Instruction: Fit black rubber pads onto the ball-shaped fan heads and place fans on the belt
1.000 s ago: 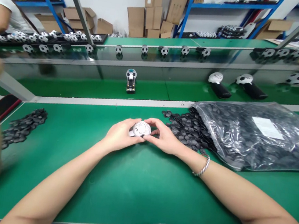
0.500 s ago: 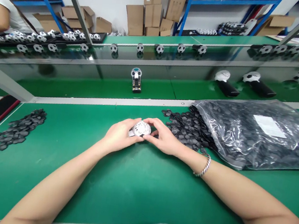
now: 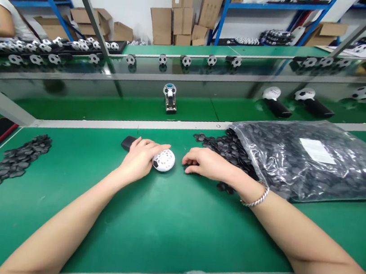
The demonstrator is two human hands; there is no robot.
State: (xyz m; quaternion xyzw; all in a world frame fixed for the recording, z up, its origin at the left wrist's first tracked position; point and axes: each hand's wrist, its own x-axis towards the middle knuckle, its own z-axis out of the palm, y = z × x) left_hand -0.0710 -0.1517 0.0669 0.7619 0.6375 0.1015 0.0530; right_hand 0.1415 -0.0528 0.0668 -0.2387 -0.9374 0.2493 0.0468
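Soccer-ball gadget (image 3: 165,161) lies left of the plastic bag (image 3: 350,178), gripped by the left hand (image 3: 139,159); nearer the bag, the right hand (image 3: 208,163) is curled, seemingly pinching a black piece (image 3: 185,167). The gadget looks light, stiff and slick; its dark handle (image 3: 128,143) seems the surest hold.

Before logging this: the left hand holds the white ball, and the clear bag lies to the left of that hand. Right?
Not quite: the head view shows the clear bag to the right of the left hand, which holds the white ball.
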